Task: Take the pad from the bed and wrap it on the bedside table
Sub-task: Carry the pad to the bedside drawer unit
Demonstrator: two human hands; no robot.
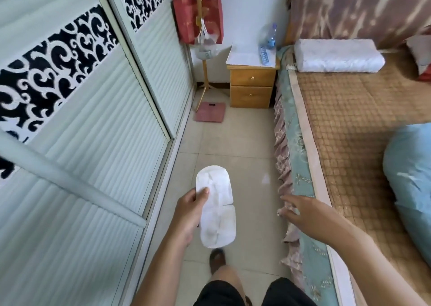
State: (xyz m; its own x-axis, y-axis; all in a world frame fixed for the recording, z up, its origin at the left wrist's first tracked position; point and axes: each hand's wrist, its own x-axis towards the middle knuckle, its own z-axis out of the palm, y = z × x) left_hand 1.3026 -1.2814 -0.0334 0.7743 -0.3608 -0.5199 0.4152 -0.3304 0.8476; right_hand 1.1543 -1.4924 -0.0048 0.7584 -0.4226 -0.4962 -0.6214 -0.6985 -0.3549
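1. The person is standing in the narrow aisle between a wardrobe (77, 110) with sliding doors and the bed (363, 128), with the tiled floor (233, 138) showing below.
2. The left hand (190, 214) is holding the pad (218, 206) out over the floor — the thumb is pressing on its upper left face while the other fingers are curling behind it, so the grip is closed on the pad's left edge.
3. The pad is lying unfolded, white and long, with its rounded ends pointing away from and toward the person; it is hanging in the air, well apart from both the bed and the bedside table (251, 84).
4. The right hand (300, 212) is hovering empty beside the bed's ruffled edge, its fingers spreading open and holding nothing.
5. The bedside table is standing at the far end of the aisle, just beside the head of the bed — a white sheet of paper (247, 55) is covering its top, with a clear plastic bottle (271, 36) and a small blue-and-white packet (264, 55) sitting near its right side.
6. A white pillow (338, 56) is resting at the head of the bed on a woven mat (363, 110), and a pink bathroom scale (210, 112) is lying on the floor to the left of the table.
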